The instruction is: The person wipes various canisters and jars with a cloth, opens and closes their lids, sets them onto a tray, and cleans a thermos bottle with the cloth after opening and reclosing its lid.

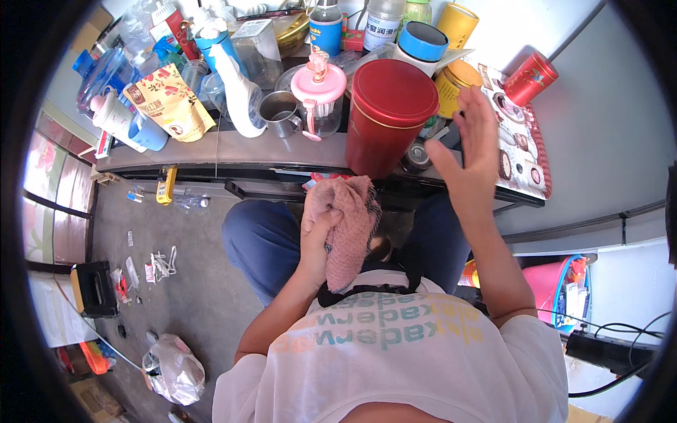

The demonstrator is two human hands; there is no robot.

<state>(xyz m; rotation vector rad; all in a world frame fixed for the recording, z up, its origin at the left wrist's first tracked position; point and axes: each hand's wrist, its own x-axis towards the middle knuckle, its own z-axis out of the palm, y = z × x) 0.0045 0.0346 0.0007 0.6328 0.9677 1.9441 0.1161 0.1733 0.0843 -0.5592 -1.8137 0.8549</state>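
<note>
My left hand point(317, 224) grips a pink cloth point(350, 232) with a dark stitched edge, held above my lap in front of the table's edge. The cloth hangs down over my wrist. My right hand point(468, 143) is raised with fingers spread and holds nothing. Beside it on the left stands a large red lidded canister point(391, 116) at the table's front edge. A small dark jar point(417, 154) stands between the canister and that hand. Just behind my right fingers is a yellow canister point(455, 87). A pink-lidded clear cup point(320, 95) and a steel mug point(280, 113) stand left of the red canister.
The dark table point(238, 150) also bears a white spray bottle point(238, 95), a standing snack pouch point(169, 106), a blue-rimmed container point(420, 45) and a red tin point(530, 78). A pink bin point(555, 288) is at the right; a plastic bag point(174, 370) lies on the floor.
</note>
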